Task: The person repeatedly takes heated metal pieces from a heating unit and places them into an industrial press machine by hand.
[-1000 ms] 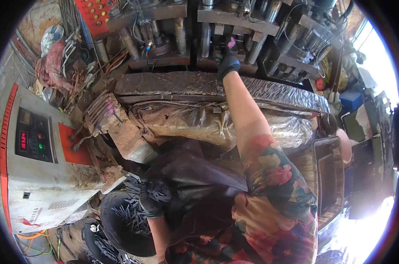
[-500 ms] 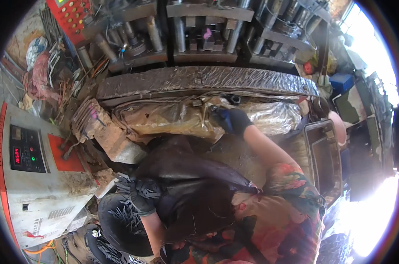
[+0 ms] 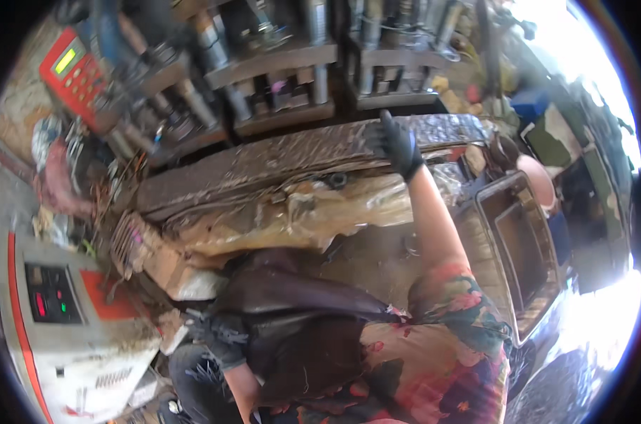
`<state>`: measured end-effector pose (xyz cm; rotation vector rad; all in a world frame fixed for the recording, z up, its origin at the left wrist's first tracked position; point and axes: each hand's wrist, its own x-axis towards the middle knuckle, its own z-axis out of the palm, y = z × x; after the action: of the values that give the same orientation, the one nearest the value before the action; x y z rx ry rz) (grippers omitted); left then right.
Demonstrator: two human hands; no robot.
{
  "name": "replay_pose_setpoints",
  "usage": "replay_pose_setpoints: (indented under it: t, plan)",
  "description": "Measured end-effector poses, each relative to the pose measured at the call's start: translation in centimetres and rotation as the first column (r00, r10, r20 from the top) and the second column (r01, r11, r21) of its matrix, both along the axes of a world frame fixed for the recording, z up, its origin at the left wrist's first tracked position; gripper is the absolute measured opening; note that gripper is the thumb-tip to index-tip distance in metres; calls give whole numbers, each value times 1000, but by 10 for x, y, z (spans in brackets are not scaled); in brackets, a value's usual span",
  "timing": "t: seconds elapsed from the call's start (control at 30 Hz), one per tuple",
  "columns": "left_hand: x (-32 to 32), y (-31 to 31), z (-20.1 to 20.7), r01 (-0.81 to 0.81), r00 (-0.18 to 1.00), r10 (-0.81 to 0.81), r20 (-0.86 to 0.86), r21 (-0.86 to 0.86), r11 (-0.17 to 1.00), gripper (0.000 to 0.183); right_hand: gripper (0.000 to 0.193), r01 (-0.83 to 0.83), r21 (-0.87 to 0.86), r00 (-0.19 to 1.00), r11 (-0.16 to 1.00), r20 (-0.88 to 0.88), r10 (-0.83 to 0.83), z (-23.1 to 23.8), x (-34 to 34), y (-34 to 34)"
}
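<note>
Grey strips [image 3: 228, 329] lie in the gloved left hand [image 3: 228, 353] at the lower left, above and just beside a dark bucket. Largest of the surroundings is the row of metal presses [image 3: 274, 67] across the top, with thick upright columns between heavy plates. A pale cabinet [image 3: 105, 346] with a red edge and lit red and green indicators stands at the left. In front of the presses runs a long bar wrapped in dark film [image 3: 264, 164], and below it sags yellowish sheeting [image 3: 264, 227]. A dark apron [image 3: 299, 283] covers the lap. To the right leans a rectangular bin [image 3: 485, 210], with a pink basin [image 3: 538, 182] behind it. The dark bucket [image 3: 193, 399] holds more grey strips. A rough block [image 3: 186, 277] sits near the cabinet, and a red control panel [image 3: 75, 74] hangs at upper left. The right hand [image 3: 401, 147], dark-gloved, is over the right part of the wrapped bar; its grip is wide, thumb and fingers apart, though blur hides whether it touches the film. The left hand's grip is closed around its strips. Smallest are a black ring [image 3: 336, 181] on the sheeting and a pink patch [image 3: 277, 86] on the middle press.
</note>
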<state>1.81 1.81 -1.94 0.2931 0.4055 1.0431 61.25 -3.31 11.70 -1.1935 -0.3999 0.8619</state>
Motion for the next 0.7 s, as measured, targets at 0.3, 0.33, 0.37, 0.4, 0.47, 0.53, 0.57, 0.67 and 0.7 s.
replay_pose_setpoints:
  t: [0.3, 0.33, 0.37, 0.4, 0.47, 0.53, 0.57, 0.67, 0.7]
  plan:
    - [20, 12, 11, -68, 987, 68, -147, 1, 998, 15, 54, 310, 116, 939, 944, -191, -285, -7, 159, 24]
    - [19, 13, 12, -74, 986, 74, -151, 4, 997, 15, 47, 325, 72, 928, 943, -218, -303, -2, 158, 31]
    - [18, 14, 11, -117, 980, 107, -166, -52, 992, 14, 47, 321, 73, 928, 944, -221, -299, 1, 156, 36]
    - [18, 15, 9, -159, 974, 137, -182, -109, 981, 14, 46, 328, 74, 930, 942, -202, -308, 5, 154, 39]
    - [16, 18, 6, -139, 982, 120, -143, -128, 982, 14, 45, 333, 72, 931, 940, -186, -315, 14, 150, 43]
    - [16, 20, 3, -115, 990, 100, -103, -149, 982, 15, 40, 289, 11, 949, 957, -133, -285, 25, 148, 43]
    - [16, 21, 3, -97, 994, 89, -58, -144, 985, 15, 40, 290, 11, 949, 957, -133, -286, 30, 148, 42]
    - [23, 19, 5, -65, 998, 64, -8, -144, 987, 14, 35, 213, 97, 976, 972, 28, -216, 36, 160, 32]
    - [26, 18, 6, -59, 998, 58, -6, -147, 987, 13, 34, 133, 268, 987, 954, -119, -105, 33, 168, 28]
